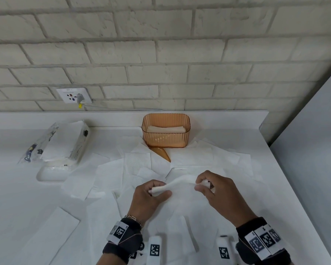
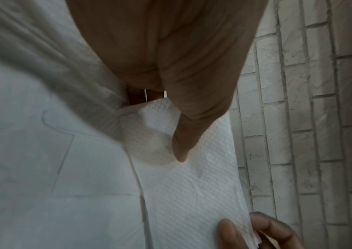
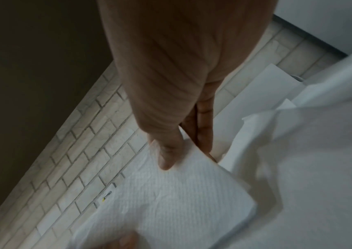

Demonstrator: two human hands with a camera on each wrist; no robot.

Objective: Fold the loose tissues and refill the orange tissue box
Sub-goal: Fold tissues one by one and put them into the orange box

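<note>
- A whitewashed brick wall (image 1: 161, 54) is seen behind the white countertop (image 1: 17, 197)
- A wall socket (image 1: 74, 95) is mounted low — one plug inserted
- A grey panel (image 1: 313, 140) stands at right

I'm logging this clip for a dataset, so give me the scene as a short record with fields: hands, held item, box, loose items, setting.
left hand: left hand pinches one end of the tissue
right hand: right hand pinches the other end
held item: white tissue, stretched between both grips above the counter
box: orange tissue box, open, folded tissues inside, near the wall
loose items: unfolded tissues spread over the counter
setting: tissue packet at left, brick wall behind
</note>
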